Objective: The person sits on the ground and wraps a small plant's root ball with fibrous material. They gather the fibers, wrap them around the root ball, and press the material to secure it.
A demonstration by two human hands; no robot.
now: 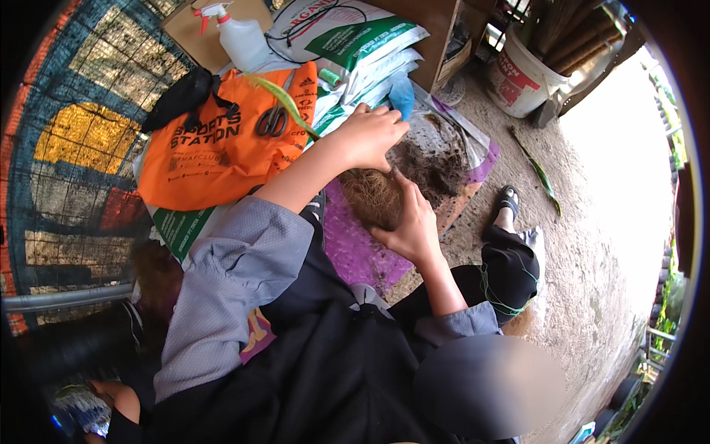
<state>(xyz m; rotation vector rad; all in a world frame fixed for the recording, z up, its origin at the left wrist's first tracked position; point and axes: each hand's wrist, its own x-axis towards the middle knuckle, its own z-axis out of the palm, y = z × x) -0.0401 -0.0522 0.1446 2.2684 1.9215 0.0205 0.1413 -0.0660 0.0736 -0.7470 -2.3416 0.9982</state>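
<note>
A shaggy ball of brown coconut fibre (369,194) rests before me at the edge of a purple printed sheet (363,252). My right hand (413,219) curves around its near right side, thumb and fingers spread against the fibre. Over its far side is my left hand (380,136), fingers bent and thumb pointing down near my right fingertips; whether it pinches something is hidden. A long green leaf (285,105) with pale edges runs out from behind my left forearm. Dark, root-filled soil (438,166) lies just beyond the ball. Green thread (499,299) loops around the knee at right.
Black-handled scissors (272,121) lie on an orange bag (222,161). Behind are a spray bottle (241,41), a green thread spool (329,76) and stacked printed sacks (377,33). A white bucket (521,77) and a loose leaf (538,169) are at right. Another person's hand (119,397) shows lower left.
</note>
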